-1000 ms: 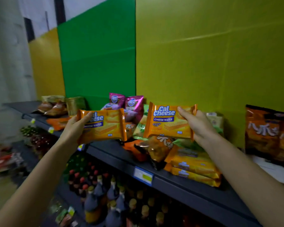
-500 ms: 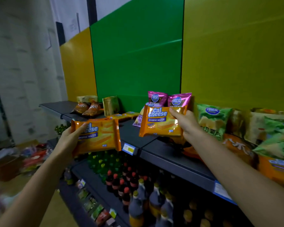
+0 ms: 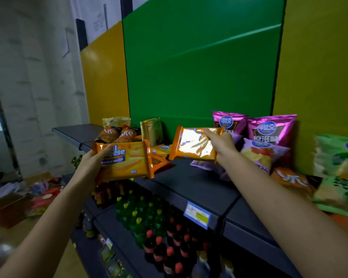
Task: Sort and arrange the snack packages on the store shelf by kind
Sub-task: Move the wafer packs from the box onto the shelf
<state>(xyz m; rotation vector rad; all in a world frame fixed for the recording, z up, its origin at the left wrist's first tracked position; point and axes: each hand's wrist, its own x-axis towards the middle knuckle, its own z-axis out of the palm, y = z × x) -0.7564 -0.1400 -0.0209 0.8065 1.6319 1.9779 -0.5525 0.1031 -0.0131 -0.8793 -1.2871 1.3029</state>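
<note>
Here: left hand (image 3: 92, 161) clamped on orange cheese wafer pack (image 3: 127, 159), held off front edge of shelf (image 3: 191, 183). Right hand (image 3: 221, 145) grips second wafer pack (image 3: 193, 146) by its upper right corner, above bare shelf stretch. Pink chip bags (image 3: 269, 129) upright against backboard further right; green bags (image 3: 338, 155) at far right, blurred.

Orange wafer packs (image 3: 127, 159) with blue lettering, magenta chip bags (image 3: 271, 128), seemingly green bags (image 3: 338, 155), dark grey shelf (image 3: 191, 183).

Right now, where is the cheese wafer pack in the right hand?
Centre of the head view: the right hand holds the cheese wafer pack above the shelf, just left of the pink chip bags.
</note>
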